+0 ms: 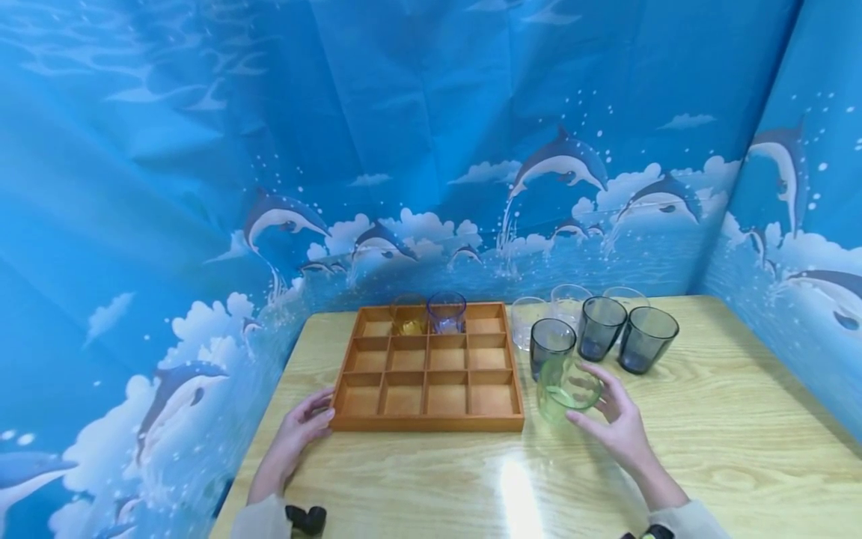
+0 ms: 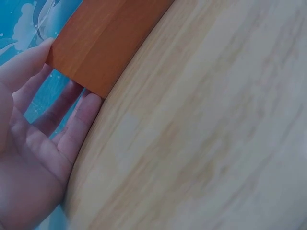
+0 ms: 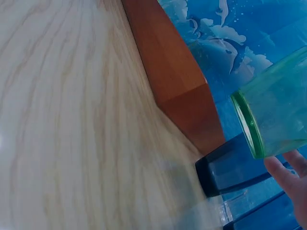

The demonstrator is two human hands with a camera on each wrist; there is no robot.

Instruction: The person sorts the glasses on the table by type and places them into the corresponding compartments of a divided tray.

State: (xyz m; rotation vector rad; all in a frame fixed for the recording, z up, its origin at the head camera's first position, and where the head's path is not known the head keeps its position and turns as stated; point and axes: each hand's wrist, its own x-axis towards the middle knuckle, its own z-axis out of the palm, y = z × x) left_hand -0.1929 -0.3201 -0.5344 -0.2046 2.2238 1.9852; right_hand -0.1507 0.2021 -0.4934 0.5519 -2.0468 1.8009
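Glass (image 1: pixel 560 392), upright, mouth up, gripped in right hand (image 1: pixel 616 418); left hand (image 1: pixel 303 425) loose against tray (image 1: pixel 428 424)

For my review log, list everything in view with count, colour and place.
Table: 1, pale wood grain, under everything
Backdrop: blue with dolphins, behind and beside the table
Tray: 1, brown, twelve compartments, centre
Yellow glass: 1, tray's back row, second from left
Blue glass: 1, back row, third from left
Grey glasses: 3, right of the tray
Clear glasses: 3, behind the grey ones
Green glass: 1, near the tray's right side
Sleeves: 2, whitish, bottom edge
Left hand: 1, touching the tray's left side
Right hand: 1, holding the green glass
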